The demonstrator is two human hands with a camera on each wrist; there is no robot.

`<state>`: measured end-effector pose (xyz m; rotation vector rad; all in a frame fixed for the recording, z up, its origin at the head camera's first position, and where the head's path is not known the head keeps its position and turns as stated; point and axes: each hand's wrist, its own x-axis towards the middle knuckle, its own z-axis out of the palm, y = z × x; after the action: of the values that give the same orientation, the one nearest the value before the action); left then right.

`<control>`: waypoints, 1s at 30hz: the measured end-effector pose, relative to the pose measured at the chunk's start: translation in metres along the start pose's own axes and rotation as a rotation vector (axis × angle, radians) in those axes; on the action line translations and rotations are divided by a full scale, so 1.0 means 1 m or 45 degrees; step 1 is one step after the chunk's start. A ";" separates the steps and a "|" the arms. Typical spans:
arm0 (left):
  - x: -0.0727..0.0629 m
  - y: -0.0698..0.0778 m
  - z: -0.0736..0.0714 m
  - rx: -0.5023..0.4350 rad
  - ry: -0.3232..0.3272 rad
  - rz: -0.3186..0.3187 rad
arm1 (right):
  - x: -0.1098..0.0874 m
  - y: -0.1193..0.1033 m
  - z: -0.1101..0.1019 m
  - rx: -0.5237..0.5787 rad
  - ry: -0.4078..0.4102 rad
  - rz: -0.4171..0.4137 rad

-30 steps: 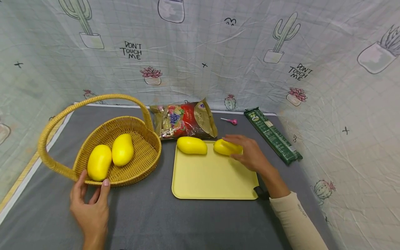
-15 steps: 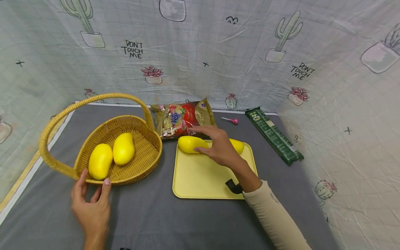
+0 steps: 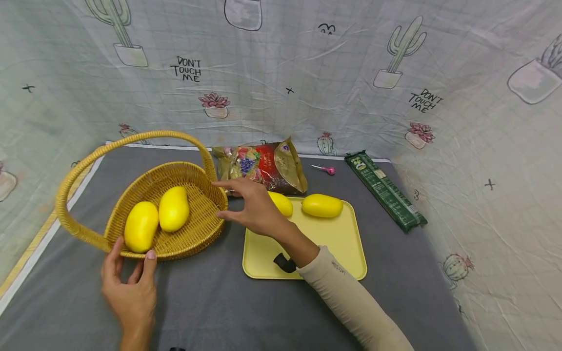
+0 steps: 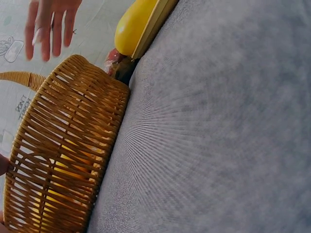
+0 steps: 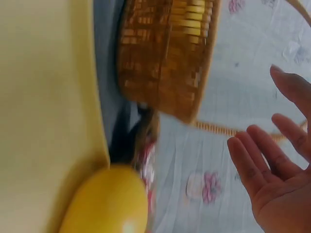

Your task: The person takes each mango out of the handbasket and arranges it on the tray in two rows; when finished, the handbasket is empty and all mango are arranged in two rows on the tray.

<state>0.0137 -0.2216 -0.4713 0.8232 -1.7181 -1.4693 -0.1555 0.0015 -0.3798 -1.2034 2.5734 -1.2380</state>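
Note:
My left hand [image 3: 131, 292] grips the near rim of a yellow wicker basket [image 3: 204, 239], which has a tall arched handle. Inside the basket, toward its left side, lie two yellow mangoes, a nearer mango [image 3: 140, 226] and a farther mango [image 3: 173, 208]. My right hand [image 3: 254, 207] hovers at the basket's right rim, thumb and fingers spread, holding nothing. Beneath its wrist is a pale yellow tray [image 3: 333, 253]. Along the tray's back edge lie a left mango [image 3: 282, 203], partly hidden by that hand, and a right mango [image 3: 322, 205] in full view.
Behind the tray lies a red and gold candy bag [image 3: 281, 165]. To its right are a pink lollipop [image 3: 330, 170] and a long green packet [image 3: 386, 190]. A printed cloth [image 3: 263, 63] hangs behind the grey table covering [image 3: 210, 312].
My right hand has moved left, empty, from the right mango across the tray to the basket's right rim. The left hand has stayed at the basket, and the mangoes have not moved.

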 end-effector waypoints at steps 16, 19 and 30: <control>-0.002 0.002 0.000 0.055 -0.007 0.026 | 0.046 -0.028 0.062 -0.075 -0.134 0.095; -0.002 0.002 -0.001 0.067 -0.007 0.023 | 0.053 -0.029 0.071 -0.092 -0.154 0.102; -0.001 0.002 -0.002 0.038 -0.017 0.027 | 0.078 -0.028 0.097 -0.238 -0.229 0.184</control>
<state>0.0153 -0.2216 -0.4696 0.8097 -1.7576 -1.4412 -0.1586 -0.1233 -0.4052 -1.0770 2.6322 -0.8380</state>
